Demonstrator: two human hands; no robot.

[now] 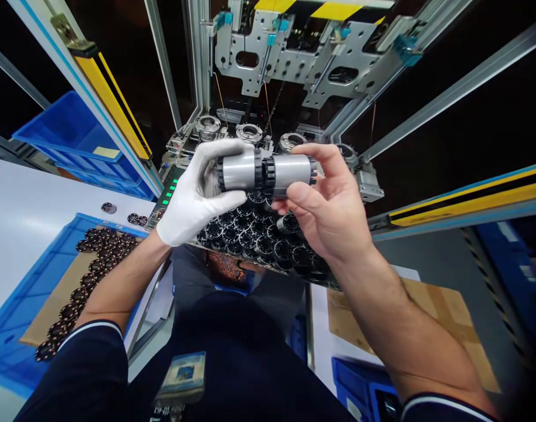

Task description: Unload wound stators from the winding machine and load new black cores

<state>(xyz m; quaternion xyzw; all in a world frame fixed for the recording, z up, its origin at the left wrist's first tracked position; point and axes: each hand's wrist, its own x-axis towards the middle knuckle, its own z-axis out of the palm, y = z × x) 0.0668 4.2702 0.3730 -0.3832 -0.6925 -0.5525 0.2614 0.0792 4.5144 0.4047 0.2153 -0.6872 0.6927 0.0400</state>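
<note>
In my left hand (pixel 193 193), which wears a white glove, is a silver motor stator core (pixel 239 170) with black toothed end rings. My bare right hand (pixel 333 205) grips a second stator core (pixel 292 169) of the same look between thumb and fingers. The two cylinders lie end to end, their facing black rings touching or nearly so. Beneath my hands, several black-ringed cores (pixel 246 237) stand in packed rows on the machine's front ledge. Behind them are round metal fixtures (pixel 249 132).
At the left, a blue tray (pixel 17 316) holds cardboard and copper-dotted rings (pixel 96 264). One loose core (pixel 108 207) sits on the white table. A metal plate assembly (pixel 289 64) hangs above the fixtures. Yellow-black guards (pixel 112 105) flank the frame. A cardboard box (pixel 444 316) is at right.
</note>
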